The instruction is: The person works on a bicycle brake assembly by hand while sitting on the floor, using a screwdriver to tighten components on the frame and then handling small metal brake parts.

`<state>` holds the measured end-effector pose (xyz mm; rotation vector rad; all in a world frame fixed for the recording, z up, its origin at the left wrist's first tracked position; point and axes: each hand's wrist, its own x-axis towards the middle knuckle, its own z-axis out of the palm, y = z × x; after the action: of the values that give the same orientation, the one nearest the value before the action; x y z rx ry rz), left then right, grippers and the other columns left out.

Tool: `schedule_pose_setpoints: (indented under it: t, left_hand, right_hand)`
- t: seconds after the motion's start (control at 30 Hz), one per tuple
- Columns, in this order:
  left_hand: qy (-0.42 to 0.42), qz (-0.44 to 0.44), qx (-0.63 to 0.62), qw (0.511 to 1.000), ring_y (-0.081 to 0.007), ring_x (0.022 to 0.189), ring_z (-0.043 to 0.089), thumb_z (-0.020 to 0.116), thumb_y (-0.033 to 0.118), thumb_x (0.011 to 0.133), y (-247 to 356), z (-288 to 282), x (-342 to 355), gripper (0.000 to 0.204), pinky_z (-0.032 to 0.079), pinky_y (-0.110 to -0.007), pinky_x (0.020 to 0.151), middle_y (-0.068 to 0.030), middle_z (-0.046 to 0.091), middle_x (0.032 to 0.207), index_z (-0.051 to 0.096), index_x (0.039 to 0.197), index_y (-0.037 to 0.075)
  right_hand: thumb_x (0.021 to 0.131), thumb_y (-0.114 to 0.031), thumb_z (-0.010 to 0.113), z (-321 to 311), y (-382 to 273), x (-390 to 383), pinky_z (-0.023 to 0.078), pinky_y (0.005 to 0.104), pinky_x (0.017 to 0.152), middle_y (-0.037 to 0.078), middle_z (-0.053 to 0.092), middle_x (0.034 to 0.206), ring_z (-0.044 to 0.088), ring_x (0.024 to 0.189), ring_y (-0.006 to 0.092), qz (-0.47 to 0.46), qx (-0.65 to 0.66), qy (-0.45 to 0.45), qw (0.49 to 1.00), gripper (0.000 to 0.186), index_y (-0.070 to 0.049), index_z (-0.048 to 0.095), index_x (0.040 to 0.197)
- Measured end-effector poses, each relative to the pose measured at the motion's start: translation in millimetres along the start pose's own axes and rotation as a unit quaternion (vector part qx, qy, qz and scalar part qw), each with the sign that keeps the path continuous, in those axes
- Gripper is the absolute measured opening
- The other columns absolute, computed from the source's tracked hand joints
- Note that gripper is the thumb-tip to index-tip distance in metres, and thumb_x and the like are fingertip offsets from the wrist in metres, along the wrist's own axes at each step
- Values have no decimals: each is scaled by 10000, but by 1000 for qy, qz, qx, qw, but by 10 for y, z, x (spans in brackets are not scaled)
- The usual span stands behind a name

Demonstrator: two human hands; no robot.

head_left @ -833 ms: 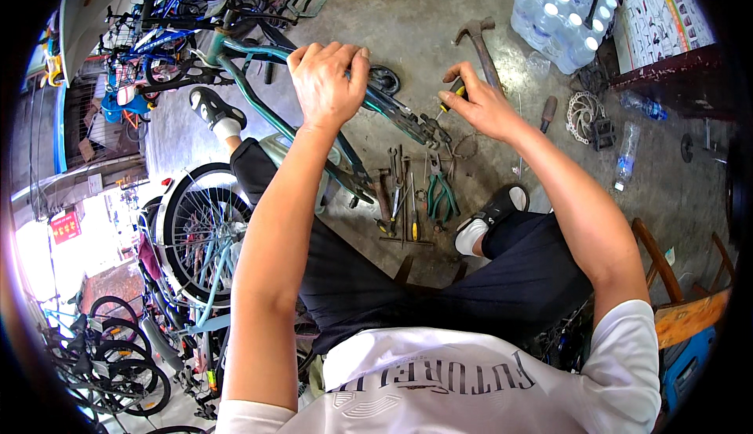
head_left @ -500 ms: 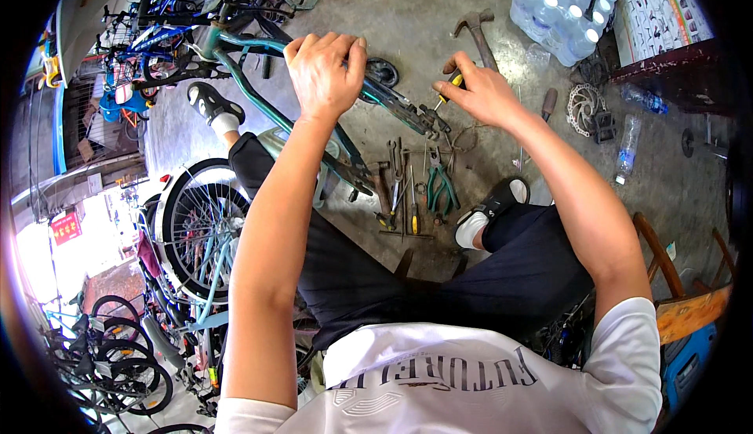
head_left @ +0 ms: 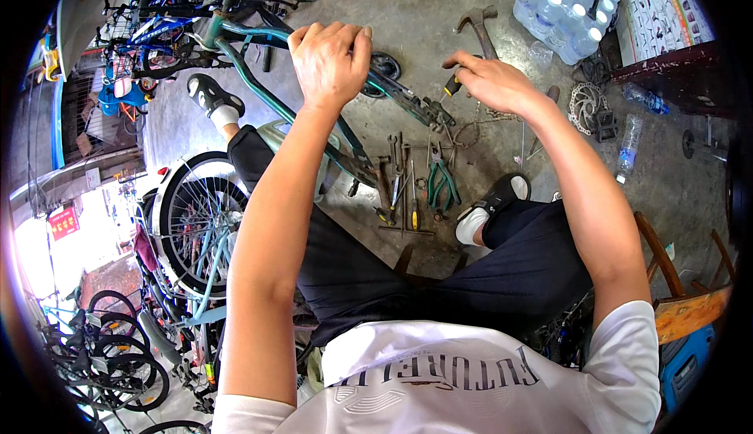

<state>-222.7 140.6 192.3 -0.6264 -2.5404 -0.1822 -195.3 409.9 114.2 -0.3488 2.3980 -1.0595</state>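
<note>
My left hand (head_left: 333, 65) is closed round the upper tube of a green bicycle frame (head_left: 257, 95), which lies tilted in front of me; the gripped part of the tube is hidden under my fingers. In my right hand (head_left: 496, 83) is a screwdriver (head_left: 452, 86) with a black and yellow handle, its shaft pointing down toward the frame's rear end (head_left: 434, 114). Whether its tip touches the frame I cannot tell. Near that end, on the concrete floor, lie green-handled pliers (head_left: 444, 184), a yellow-handled screwdriver (head_left: 415, 218) and several wrenches.
A claw hammer (head_left: 481, 32) lies beyond my right hand. To the right are a pack of water bottles (head_left: 561, 7), a chainring (head_left: 582, 107), and a loose bottle (head_left: 628, 148). A bicycle wheel (head_left: 200, 222) stands at my left, with more bicycles (head_left: 118, 355) behind it.
My right hand has shifted a little to the right with the screwdriver, whose handle now stands steeper. My left hand keeps its hold on the frame, which has moved slightly.
</note>
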Motion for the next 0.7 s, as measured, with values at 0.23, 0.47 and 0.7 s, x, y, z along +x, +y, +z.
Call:
schedule_pose_setpoints:
  t: [0.23,0.47,0.7]
  left_hand:
    - [2,-4,3,1000,-257,719,608,649,267,909,-20,5,-31,230,406,-415,855,-8,655,699,747,761,120]
    - [6,-2,-3,1000,-260,715,603,645,267,909,-30,37,-34,242,409,-423,855,-9,650,697,734,742,118]
    - [21,5,-6,1000,-263,708,601,639,266,906,-40,60,-38,246,413,-424,855,-14,647,690,731,734,115]
  right_hand:
    - [942,-309,716,-143,-150,-84,521,335,579,91,636,843,667,781,191,65,142,66,986,362,-101,596,1212]
    - [1009,-151,610,-300,158,-75,545,286,593,75,649,947,646,788,127,20,259,-5,966,219,-37,612,1195]
    - [894,42,581,-377,412,-145,516,300,923,52,631,1232,616,1027,134,-84,255,-84,960,518,-87,528,1393]
